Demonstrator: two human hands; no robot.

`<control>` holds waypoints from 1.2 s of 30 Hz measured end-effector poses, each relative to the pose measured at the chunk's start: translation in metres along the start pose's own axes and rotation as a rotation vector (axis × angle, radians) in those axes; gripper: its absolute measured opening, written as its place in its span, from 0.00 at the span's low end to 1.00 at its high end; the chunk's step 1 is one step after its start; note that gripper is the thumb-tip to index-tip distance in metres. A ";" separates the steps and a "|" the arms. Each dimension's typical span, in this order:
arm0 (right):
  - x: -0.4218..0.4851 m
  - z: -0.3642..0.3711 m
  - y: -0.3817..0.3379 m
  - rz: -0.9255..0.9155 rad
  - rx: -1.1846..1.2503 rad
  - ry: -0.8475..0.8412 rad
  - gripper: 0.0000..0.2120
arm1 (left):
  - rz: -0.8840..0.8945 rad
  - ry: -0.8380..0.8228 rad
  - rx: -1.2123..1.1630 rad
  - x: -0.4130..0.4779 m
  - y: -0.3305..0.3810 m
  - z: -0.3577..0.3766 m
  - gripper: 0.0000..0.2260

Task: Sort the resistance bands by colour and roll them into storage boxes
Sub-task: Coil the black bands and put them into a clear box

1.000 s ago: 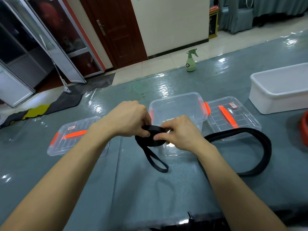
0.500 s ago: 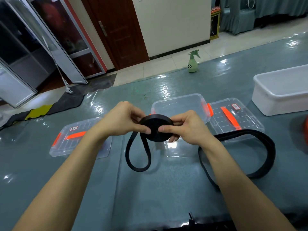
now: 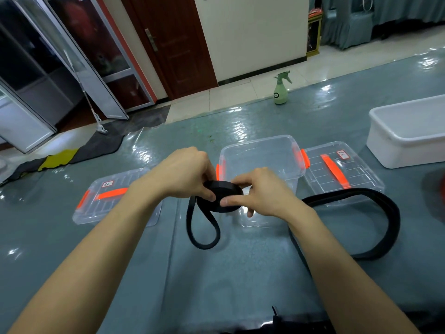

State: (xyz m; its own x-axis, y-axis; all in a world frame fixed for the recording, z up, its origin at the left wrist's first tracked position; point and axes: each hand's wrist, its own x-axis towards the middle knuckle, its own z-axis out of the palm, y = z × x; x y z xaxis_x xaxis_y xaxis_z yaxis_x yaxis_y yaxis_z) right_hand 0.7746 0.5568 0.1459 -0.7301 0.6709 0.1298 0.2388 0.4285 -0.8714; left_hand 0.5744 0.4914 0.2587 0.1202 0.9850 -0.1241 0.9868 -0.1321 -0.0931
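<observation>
Both hands were on one black band (image 3: 220,190) that was wound into a flat coil and held in the air above the bench (image 3: 240,273), just in front of the open clear box (image 3: 255,141).

Left hand (image 3: 185,173): grip clenched on the coil's left side, thumb on the top face, other fingers curled behind it and hidden.
Right hand (image 3: 263,192): grip pinching the coil's right edge, thumb on top, index finger along the far rim. The lower fingers were partly out of sight under the coil.

Number of turns: could not tell, the hands covered most of the coil.

The unrolled tail (image 3: 204,246) hung from the coil's left side as a loop. Whether its bottom touched the bench was unclear.

A second black band (image 3: 392,220) lay loose on the bench to the right as a big loop. Its near-left stretch ran behind the right forearm, hidden. Its far stretch lay against a clear lid (image 3: 342,174) with an orange handle, just right of the open box.

Left of the hands was a closed clear box (image 3: 115,203) with an orange handle, label unreadable. White tub (image 3: 407,141) at far right, cut off by the frame. Something red (image 3: 442,186) at the right edge — cut off, blurred. Green spray bottle (image 3: 280,90) at the bench's far edge; on bench or floor, could not tell.
</observation>
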 end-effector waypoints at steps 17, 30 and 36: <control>0.001 -0.001 0.004 0.129 0.268 -0.002 0.11 | 0.033 -0.023 -0.597 -0.005 -0.023 0.014 0.11; 0.003 0.004 0.007 0.109 0.501 0.064 0.09 | -0.114 0.182 -0.917 -0.029 -0.038 0.037 0.14; 0.007 0.024 -0.003 0.069 -0.164 -0.095 0.28 | -0.021 0.016 -0.128 -0.020 -0.018 0.037 0.09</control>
State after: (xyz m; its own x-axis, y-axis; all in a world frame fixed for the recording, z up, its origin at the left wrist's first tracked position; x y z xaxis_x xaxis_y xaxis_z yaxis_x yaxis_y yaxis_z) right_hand 0.7533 0.5453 0.1380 -0.7638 0.6451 0.0205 0.3857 0.4816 -0.7870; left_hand 0.5504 0.4703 0.2265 0.1004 0.9891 -0.1074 0.9947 -0.0975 0.0317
